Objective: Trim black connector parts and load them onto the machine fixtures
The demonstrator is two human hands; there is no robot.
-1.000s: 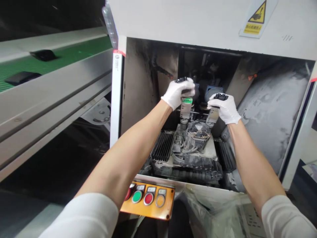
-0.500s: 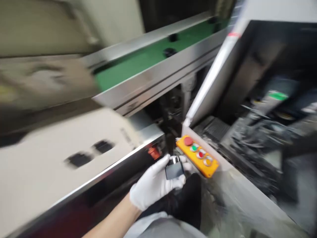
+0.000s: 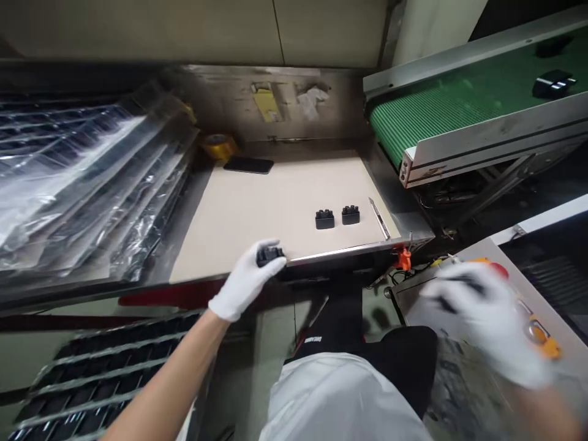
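Observation:
My left hand point(image 3: 250, 275), in a white glove, is closed around a small black plastic part point(image 3: 269, 255) at the front edge of the table. On the brown board beyond it stand two similar black parts, one block point(image 3: 324, 219) beside another block point(image 3: 350, 214), both with knobbed tops. A slim utility knife point(image 3: 379, 218) lies to their right. My gloved right hand point(image 3: 482, 312) is smeared by motion over the control box at the right. Dark patches show among its fingers; whether they are a held thing I cannot make out.
Bagged sheets point(image 3: 92, 202) are piled at the left, with a tape roll point(image 3: 220, 147) and phone point(image 3: 248, 165) beside them. A green conveyor point(image 3: 441, 113) carries black parts at the upper right. An orange clamp point(image 3: 403, 258) grips the table corner. A tray of black parts point(image 3: 92, 380) sits lower left.
The view has swung left from the conveyor and machine to the table. My left hand, still holding a black part, is now at the table edge. My right hand has come into view.

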